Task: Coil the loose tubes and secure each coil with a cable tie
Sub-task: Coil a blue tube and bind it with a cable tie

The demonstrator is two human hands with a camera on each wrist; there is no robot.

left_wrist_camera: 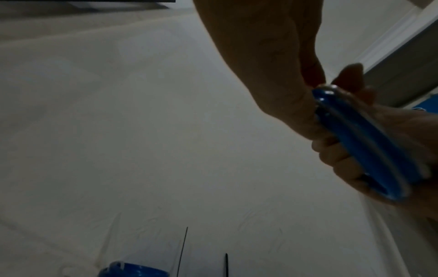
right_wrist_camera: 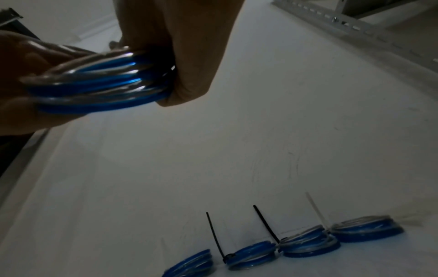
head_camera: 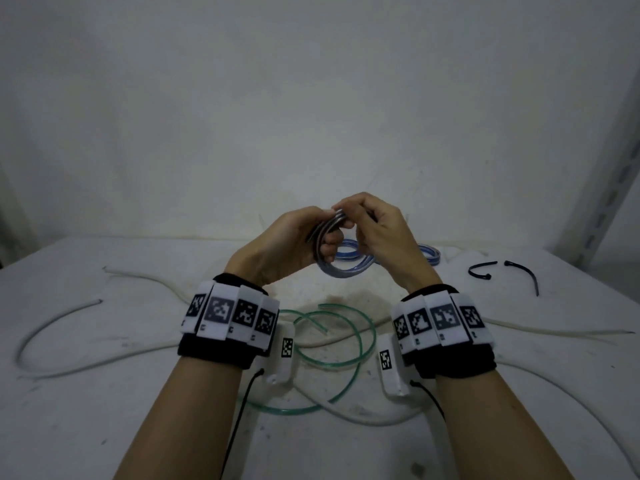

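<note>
Here both hands, left hand (head_camera: 291, 240) and right hand (head_camera: 375, 233), curl tight around one blue tube coil (head_camera: 341, 268); fingers hide its 12 o'clock part.

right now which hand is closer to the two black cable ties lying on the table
Right. The right hand is nearer the black cable ties, which lie off to its right; the left hand is farther left, across the blue coil.

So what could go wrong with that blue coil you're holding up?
The blue coil is kept wound only by the left hand and right hand; if either grip slips, it may spring open. No tie shows on it yet. The spare black ties lie off to the right, so reaching for one probably leaves one hand holding.
</note>
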